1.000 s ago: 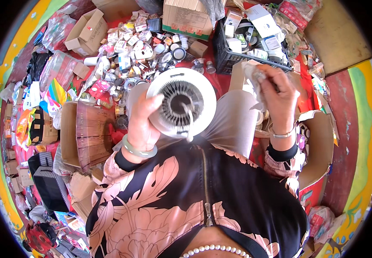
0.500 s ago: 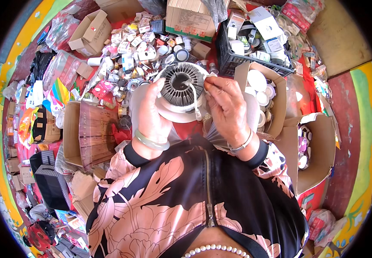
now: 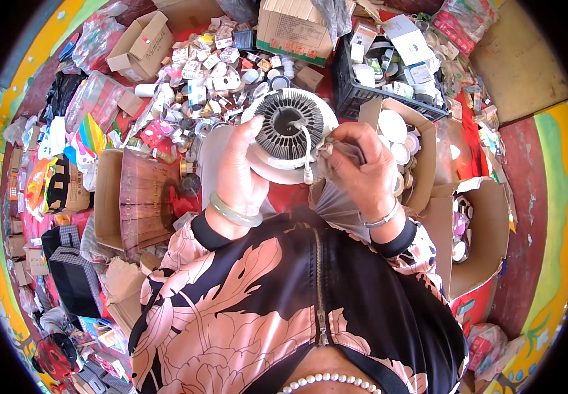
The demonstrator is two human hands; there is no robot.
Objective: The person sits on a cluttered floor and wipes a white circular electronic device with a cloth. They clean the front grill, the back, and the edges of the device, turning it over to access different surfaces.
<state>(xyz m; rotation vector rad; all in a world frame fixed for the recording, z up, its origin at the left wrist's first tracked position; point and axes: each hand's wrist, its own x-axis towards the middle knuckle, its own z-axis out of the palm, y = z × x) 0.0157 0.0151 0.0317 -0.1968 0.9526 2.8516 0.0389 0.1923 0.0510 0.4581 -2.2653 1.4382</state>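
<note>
A round LED downlight (image 3: 272, 139) with dark heat-sink fins and a white rim is held up in front of my chest, its finned back facing me. My left hand (image 3: 239, 167) grips its left side, thumb over the rim by the fins. From the centre a short white cable (image 3: 307, 154) hangs down over the rim and ends in a small connector. At the light's right edge, my right hand (image 3: 369, 167) has its fingers pinched on a crumpled greyish cloth (image 3: 325, 150), which touches the rim. The light's front face is hidden.
Beyond the light lies a heap of small boxes and lamp parts (image 3: 215, 79). A black crate (image 3: 356, 98) of packages stands far right. Open cardboard boxes (image 3: 422, 174) with round white lights stand at my right, another (image 3: 110, 203) at my left.
The downlight has shifted slightly right with both hands. My right hand has moved a little right and down, and the cloth now shows more plainly at the rim.
</note>
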